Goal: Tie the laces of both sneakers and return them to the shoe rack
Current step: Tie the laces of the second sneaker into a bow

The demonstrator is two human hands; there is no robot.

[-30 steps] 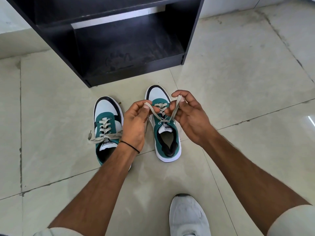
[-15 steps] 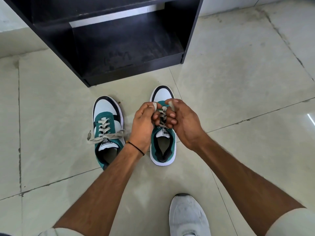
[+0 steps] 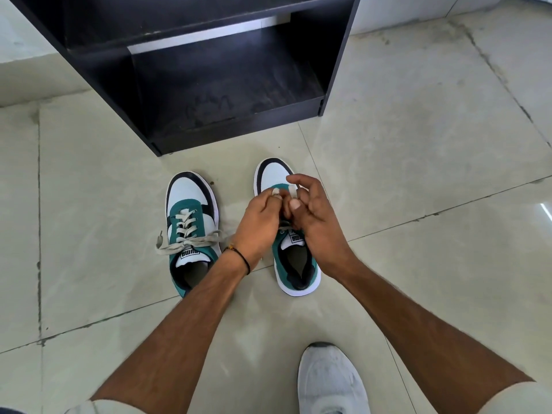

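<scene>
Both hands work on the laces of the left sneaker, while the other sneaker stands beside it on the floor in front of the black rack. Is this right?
Not quite. The head view shows the left hand and right hand on the laces of the right sneaker. The left sneaker stands beside it on the floor, before the black rack.

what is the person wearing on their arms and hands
Both forearms are bare. The left hand has a thin black cord bracelet at the wrist, with a small orange-yellow bit on it. The right hand wears nothing that shows. Pale, off-white sleeve edges appear near each elbow at the bottom of the view. No gloves or rings are visible.
</scene>
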